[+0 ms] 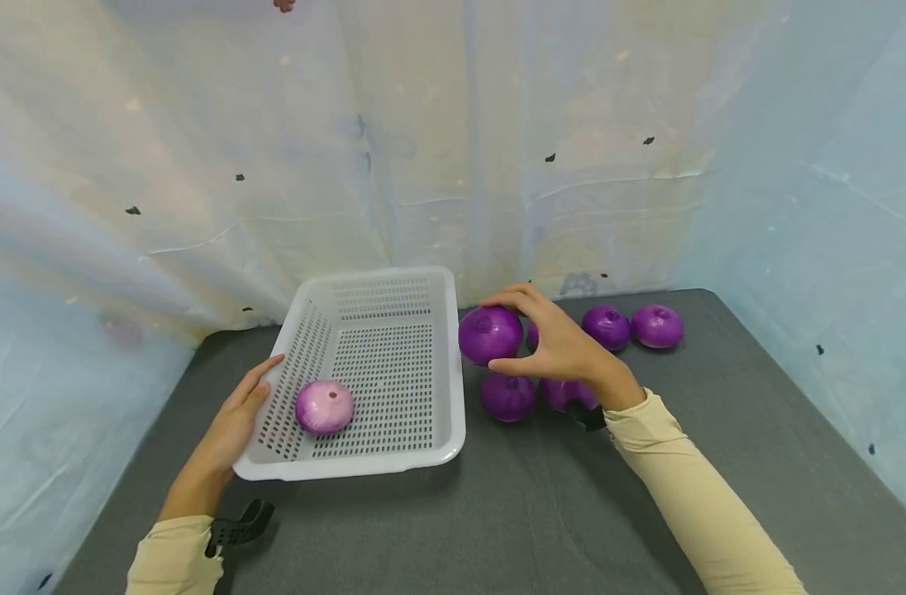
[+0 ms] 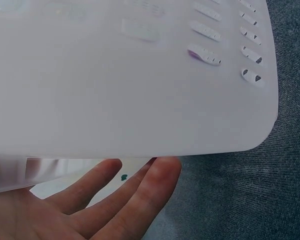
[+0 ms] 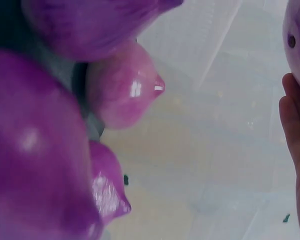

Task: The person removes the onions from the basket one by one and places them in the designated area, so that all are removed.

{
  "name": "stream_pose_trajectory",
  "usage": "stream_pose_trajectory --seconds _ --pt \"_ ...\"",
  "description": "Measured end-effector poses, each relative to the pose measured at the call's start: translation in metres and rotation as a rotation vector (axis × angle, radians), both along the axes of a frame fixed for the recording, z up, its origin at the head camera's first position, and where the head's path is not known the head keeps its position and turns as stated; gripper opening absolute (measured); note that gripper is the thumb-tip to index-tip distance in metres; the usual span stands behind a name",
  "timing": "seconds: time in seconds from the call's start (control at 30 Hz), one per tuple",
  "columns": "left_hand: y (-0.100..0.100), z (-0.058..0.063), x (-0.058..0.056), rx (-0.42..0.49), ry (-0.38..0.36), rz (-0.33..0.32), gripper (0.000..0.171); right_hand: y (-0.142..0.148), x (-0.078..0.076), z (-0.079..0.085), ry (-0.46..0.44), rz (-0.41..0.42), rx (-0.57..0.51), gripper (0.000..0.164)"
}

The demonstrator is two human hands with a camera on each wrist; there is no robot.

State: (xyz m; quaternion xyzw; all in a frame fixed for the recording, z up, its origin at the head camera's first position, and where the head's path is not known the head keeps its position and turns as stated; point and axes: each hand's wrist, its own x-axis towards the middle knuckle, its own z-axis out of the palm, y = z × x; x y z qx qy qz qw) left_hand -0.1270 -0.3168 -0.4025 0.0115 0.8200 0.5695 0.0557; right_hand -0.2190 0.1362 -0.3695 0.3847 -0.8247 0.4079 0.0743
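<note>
My right hand (image 1: 560,340) grips a purple red onion (image 1: 490,335) between thumb and fingers, just right of the white basket's rim. In the right wrist view this onion (image 3: 297,42) shows only at the right edge, with fingertips against it. A paler purple-and-white onion (image 1: 324,406) lies inside the perforated white plastic basket (image 1: 457,397), toward its near left. At the basket's left rim, my left hand (image 1: 230,426) rests its fingers against the edge. The left wrist view shows extended fingers (image 2: 150,192) touching that rim; the thumb is hidden there.
Several more red onions lie on the dark grey table (image 1: 557,512): one (image 1: 507,398) beside the basket, others partly behind my right hand, and a pair, including a far-right onion (image 1: 657,326), farther back. A pale patterned curtain (image 1: 438,165) hangs behind the table.
</note>
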Motion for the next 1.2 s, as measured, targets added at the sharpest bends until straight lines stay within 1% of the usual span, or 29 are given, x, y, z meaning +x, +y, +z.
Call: stream_pose_trajectory --seconds 0.17,0.3,0.4,0.5,0.63,0.83,0.97,1.2 --pt "0.0 0.0 0.0 0.007 -0.006 0.007 0.053 0.016 0.007 0.0 0.017 -0.032 -0.017 0.075" --pt "0.001 0.0 0.0 0.014 -0.008 0.008 0.053 0.031 0.013 -0.002 -0.008 -0.081 -0.033 0.076" --pt "0.001 0.0 0.0 0.014 -0.008 0.008 0.053 0.043 0.017 -0.006 -0.015 -0.121 -0.024 0.076" --pt "0.001 0.0 0.0 0.009 -0.005 0.006 0.053 0.052 0.019 -0.01 -0.027 -0.145 -0.02 0.077" --pt "0.0 0.0 0.0 0.003 0.003 0.007 0.053 0.064 0.021 -0.015 -0.079 -0.17 -0.005 0.077" --pt "0.001 -0.004 0.0 0.014 0.002 0.001 0.053 0.081 0.023 -0.013 -0.156 -0.202 0.021 0.075" --pt "0.002 -0.004 0.0 0.002 0.009 0.008 0.053 0.09 0.024 -0.012 -0.184 -0.216 0.031 0.075" --pt "0.002 0.0 0.001 0.004 0.011 0.004 0.053 0.105 0.027 -0.013 -0.219 -0.274 0.076 0.076"
